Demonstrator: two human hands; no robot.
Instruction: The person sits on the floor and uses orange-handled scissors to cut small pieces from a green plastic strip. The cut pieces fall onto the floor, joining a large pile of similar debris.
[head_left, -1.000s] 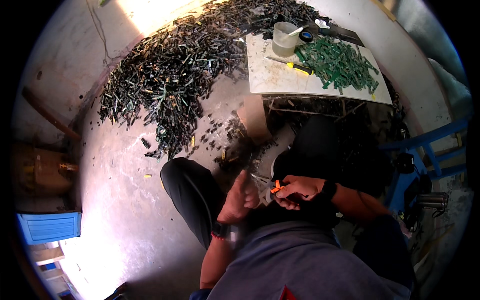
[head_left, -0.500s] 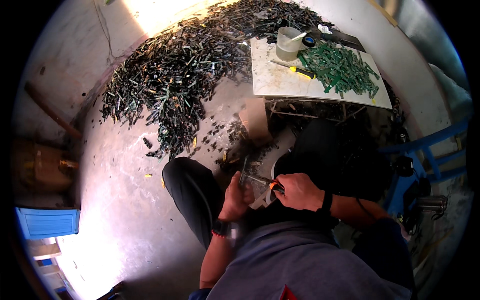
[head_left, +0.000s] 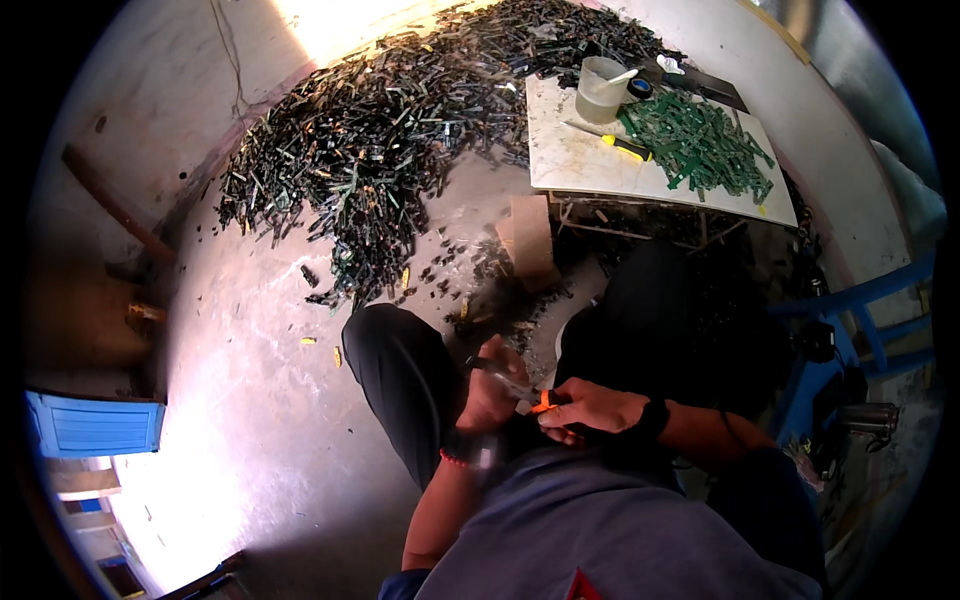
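Observation:
My right hand [head_left: 600, 408] is closed around a tool with an orange-and-black handle [head_left: 545, 401]. The tool's narrow metal end points left, reaching my left hand [head_left: 490, 390]. Motion blur hides whether that metal end is a blade or a shaft. My left hand is closed, its fingers curled around a thin dark strip [head_left: 478, 362] that shows only partly at the fingertips. Both hands are close together over my lap, between my bent knees. On the floor just beyond them lies a piece of brown cardboard [head_left: 530, 240] among small dark scraps.
A large heap of dark strips [head_left: 370, 150] covers the floor ahead. A low white table [head_left: 560, 165] holds green circuit board strips [head_left: 705, 145], a cup of liquid [head_left: 600, 95], a yellow-and-black screwdriver [head_left: 625, 147] and a tape roll [head_left: 639, 89]. A blue chair [head_left: 850, 300] stands at right.
My left hand has tipped over, and the strip once standing up from it now lies lower and blurred. The tool has shifted slightly down with my right hand. The whole view has shifted a little.

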